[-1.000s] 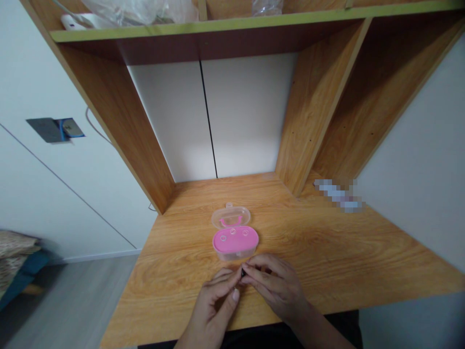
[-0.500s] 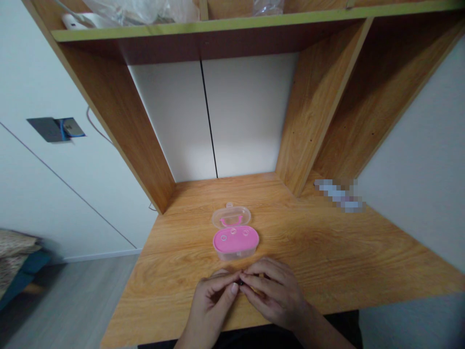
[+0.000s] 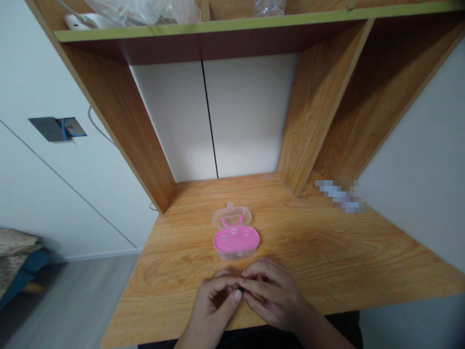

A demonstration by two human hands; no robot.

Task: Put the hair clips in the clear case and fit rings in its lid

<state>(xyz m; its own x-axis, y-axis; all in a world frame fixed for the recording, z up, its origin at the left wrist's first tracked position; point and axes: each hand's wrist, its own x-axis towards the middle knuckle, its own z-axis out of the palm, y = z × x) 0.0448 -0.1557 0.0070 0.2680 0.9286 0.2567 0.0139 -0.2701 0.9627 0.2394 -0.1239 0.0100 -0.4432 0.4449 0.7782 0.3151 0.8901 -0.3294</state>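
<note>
Over the front of the desk, my left hand [image 3: 218, 301] and my right hand [image 3: 271, 294] meet at the fingertips. Between them they pinch a small dark object [image 3: 240, 288], mostly covered by the fingers, so its kind does not show. Just beyond the hands stands a clear plastic box with a pink tray [image 3: 236, 241] on top. Several small rings [image 3: 234, 231] lie on that tray. The box's clear lid [image 3: 247, 215], with a pink handle, is folded back on the far side.
The wooden desk [image 3: 174, 271] carries a shelf unit with upright panels [image 3: 290, 145] at its back. A blurred pale item [image 3: 339, 195] lies at the back right. Plastic bags [image 3: 145, 10] rest on the upper shelf. A wall borders the desk on the right.
The fingers have shifted slightly around the small dark object, and less of it shows now. The box and rings stay as they were.
</note>
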